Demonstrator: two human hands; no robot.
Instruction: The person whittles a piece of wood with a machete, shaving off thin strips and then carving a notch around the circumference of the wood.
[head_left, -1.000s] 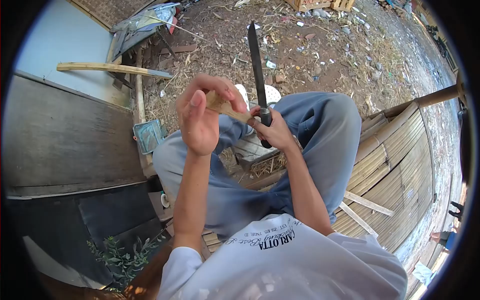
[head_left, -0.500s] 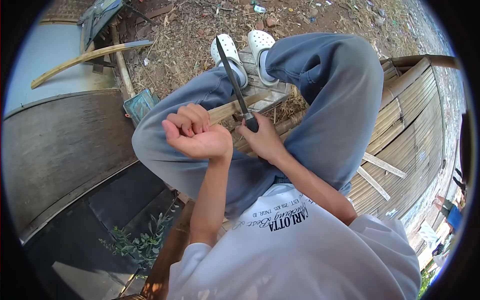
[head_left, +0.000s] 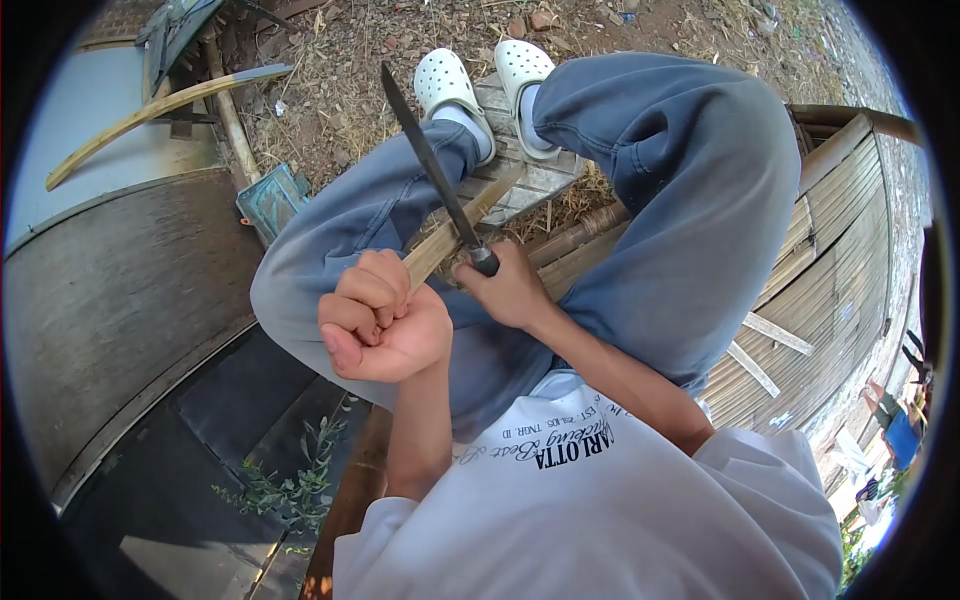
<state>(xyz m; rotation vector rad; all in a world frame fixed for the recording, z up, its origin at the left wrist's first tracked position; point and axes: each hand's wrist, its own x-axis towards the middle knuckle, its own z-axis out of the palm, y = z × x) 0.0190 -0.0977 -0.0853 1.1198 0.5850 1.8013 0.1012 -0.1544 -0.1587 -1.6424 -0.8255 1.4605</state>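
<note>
My left hand is closed round the near end of a pale strip of wood, which slants up and right between my knees. My right hand grips the dark handle of a long-bladed knife. The blade lies across the strip, its tip pointing up and left towards my shoes. Where the edge meets the wood cannot be made out exactly. Part of the strip is hidden behind the blade and inside my left fist.
Both white clogs rest on a slatted wooden piece. A bamboo-slat platform is on the right, with two pale sticks on it. A curved wooden strip and a teal object are on the left, with a leafy plant lower down.
My left hand has moved down with the strip, which now slants more steeply. My right hand has shifted slightly lower, and the knife's tip has swung left.
</note>
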